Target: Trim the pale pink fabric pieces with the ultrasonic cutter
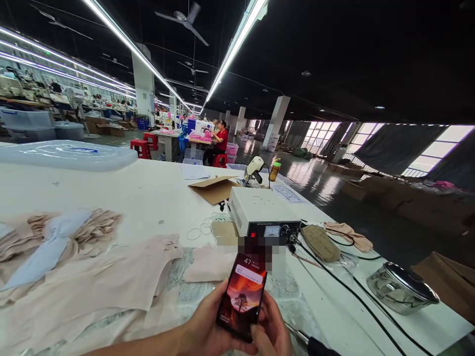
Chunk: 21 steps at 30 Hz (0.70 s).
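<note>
A smartphone (242, 291) with a lit lock screen is held upright over the near side of the white table (156, 190). My left hand (204, 316) is closed round its left edge and underside. On the other side, my right hand (272, 324) grips the lower right edge, the thumb at the bottom corner. Beige fabric pieces (92, 282) spread out to the left of my hands. Just beyond the phone lies another beige piece (208, 264) on a clear plastic sheet. A dark-handled tool (315, 346) with a metal tip rests right of my right hand.
A white control box (263, 212) with a dial stands behind the phone, its black cables running right. A lidded metal pot (403, 289) sits near the right edge. Farther back are flattened cardboard (213, 190) and a drink bottle (275, 170). A person (221, 141) sits at another table.
</note>
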### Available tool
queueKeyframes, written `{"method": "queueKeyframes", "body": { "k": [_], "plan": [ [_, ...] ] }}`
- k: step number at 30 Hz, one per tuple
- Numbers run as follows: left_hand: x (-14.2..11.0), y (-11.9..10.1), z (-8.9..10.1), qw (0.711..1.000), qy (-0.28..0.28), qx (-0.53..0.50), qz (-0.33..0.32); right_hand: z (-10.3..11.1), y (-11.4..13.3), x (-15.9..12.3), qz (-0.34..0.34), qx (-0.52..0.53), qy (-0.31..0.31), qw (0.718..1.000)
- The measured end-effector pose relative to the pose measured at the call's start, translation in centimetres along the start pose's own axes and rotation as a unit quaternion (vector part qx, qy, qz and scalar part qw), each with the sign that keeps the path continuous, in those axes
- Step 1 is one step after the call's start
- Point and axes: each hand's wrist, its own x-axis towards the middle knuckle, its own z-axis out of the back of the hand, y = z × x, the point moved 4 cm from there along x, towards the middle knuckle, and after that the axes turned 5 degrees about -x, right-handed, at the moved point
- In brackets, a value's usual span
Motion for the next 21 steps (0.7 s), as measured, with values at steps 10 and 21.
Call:
{"method": "queueKeyframes", "body": {
  "k": [10,21],
  "plan": [
    [0.2,0.1,0.2,1.000,-0.003,0.005,0.013,0.0,-0.9,0.1,0.007,0.027,-0.007,1.000],
    [0.1,-0.1,0.7,1.000,-0.002,0.004,0.010,-0.1,-0.5,0.0,0.012,0.022,-0.021,0.999]
  ]
}}
